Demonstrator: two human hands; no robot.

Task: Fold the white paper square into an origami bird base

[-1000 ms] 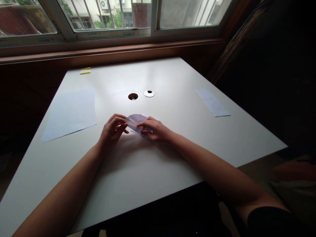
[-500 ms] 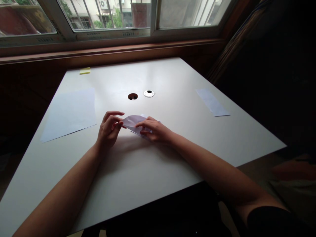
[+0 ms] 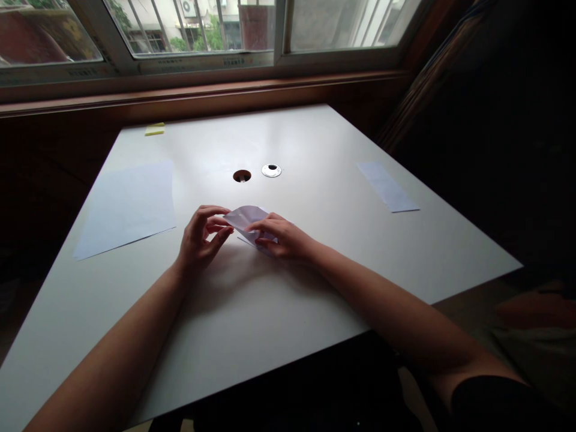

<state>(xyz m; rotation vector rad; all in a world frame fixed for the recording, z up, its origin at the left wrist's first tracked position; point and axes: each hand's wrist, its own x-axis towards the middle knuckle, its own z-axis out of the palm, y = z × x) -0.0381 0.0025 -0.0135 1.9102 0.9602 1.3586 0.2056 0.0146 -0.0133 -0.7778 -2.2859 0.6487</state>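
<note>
A folded piece of pale paper [image 3: 245,216] is between my hands near the middle of the white table, with one flap bulging upward. My right hand [image 3: 281,235] grips it from the right, its fingers closed on the lower folds and covering part of them. My left hand [image 3: 204,234] is at the paper's left corner, thumb and fingers apart. Its fingertips are beside or just touching the corner; which of these I cannot tell.
On the white table [image 3: 279,312], a large paper sheet [image 3: 128,207] lies left and a narrow paper strip [image 3: 387,187] right. Behind the hands are a round hole [image 3: 242,176] and its cover [image 3: 272,171]. A yellow sticky-note pad [image 3: 155,129] sits at the far left edge.
My left thumb and fingers have spread and come off the pinch at the paper's left corner, the hand shifting slightly right. The raised flap is tilted a little higher. My right hand stays put.
</note>
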